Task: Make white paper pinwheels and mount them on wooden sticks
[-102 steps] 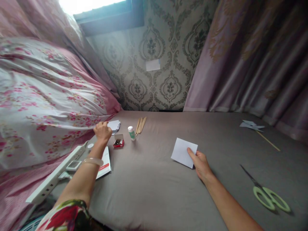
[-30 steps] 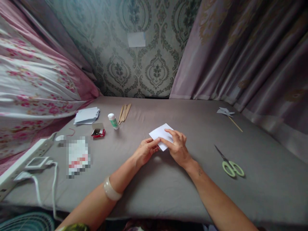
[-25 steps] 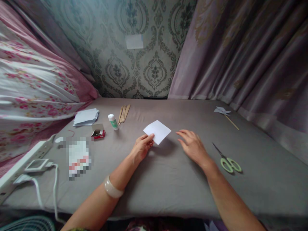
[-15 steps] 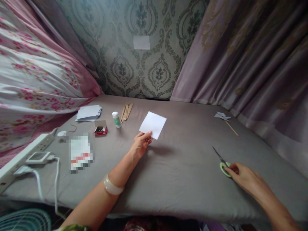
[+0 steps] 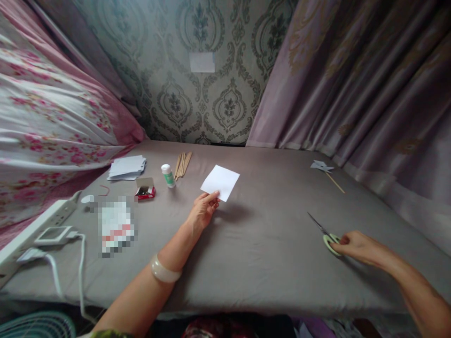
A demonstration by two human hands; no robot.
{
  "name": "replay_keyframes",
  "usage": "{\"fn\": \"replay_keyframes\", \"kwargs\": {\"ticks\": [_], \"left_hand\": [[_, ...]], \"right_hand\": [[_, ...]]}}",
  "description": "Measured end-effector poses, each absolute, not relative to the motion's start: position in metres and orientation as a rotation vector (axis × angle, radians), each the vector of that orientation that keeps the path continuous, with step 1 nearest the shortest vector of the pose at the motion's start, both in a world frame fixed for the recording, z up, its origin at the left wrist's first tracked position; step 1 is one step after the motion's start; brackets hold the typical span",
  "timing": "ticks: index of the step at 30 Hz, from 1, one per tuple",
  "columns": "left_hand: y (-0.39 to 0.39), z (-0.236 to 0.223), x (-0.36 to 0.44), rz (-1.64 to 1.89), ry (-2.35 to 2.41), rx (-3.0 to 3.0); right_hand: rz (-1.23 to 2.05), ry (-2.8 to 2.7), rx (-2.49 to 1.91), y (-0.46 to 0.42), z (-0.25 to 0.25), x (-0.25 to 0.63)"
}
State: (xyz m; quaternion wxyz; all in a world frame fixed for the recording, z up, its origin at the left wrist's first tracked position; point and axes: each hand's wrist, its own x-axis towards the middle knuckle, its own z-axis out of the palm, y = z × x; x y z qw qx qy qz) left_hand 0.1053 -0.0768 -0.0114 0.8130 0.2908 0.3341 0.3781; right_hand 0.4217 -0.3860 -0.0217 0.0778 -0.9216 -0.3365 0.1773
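Note:
A square sheet of white paper (image 5: 221, 180) is pinched at its near corner by my left hand (image 5: 204, 207), thumb on top, a little above the table. Over on the right, my right hand (image 5: 354, 245) grips the pale green handles of a pair of scissors (image 5: 331, 244). Their dark blades look closed and point away to the left. Beyond the scissors lies a white paper pinwheel (image 5: 321, 166) on a wooden stick. The fingertips under the paper are partly hidden.
On the grey cloth-covered table (image 5: 268, 267) are a stack of papers (image 5: 127, 167), a glue bottle (image 5: 168, 176), several wooden sticks (image 5: 183, 165), a small open red box (image 5: 145, 192) and a blurred packet (image 5: 116, 227). A power strip (image 5: 38, 234) with cables runs along the left edge.
My right hand has turned and lifted the scissors slightly. My left hand still holds the paper with little movement. The whole view has shifted slightly.

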Motion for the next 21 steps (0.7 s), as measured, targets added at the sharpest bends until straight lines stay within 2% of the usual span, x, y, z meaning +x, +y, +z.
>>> {"fn": "replay_keyframes", "kwargs": {"ticks": [3, 5, 10, 17, 21], "left_hand": [[-0.079, -0.012, 0.108, 0.761, 0.714, 0.653], [-0.081, -0.011, 0.110, 0.751, 0.704, 0.663], [-0.084, 0.000, 0.122, 0.795, 0.666, 0.676], [-0.087, 0.007, 0.144, 0.912, 0.692, 0.766], [-0.092, -0.012, 0.147, 0.724, 0.762, 0.872]], "right_hand": [[0.771, -0.864, -2.675, -0.378, -0.007, 0.417], [0.872, -0.727, -2.398, -0.370, 0.001, 0.406], [0.800, -0.789, -1.793, -0.325, 0.011, 0.360], [0.715, -1.107, -1.705, -0.239, 0.029, 0.304], [0.788, -1.155, -1.700, -0.225, 0.022, 0.295]]}}
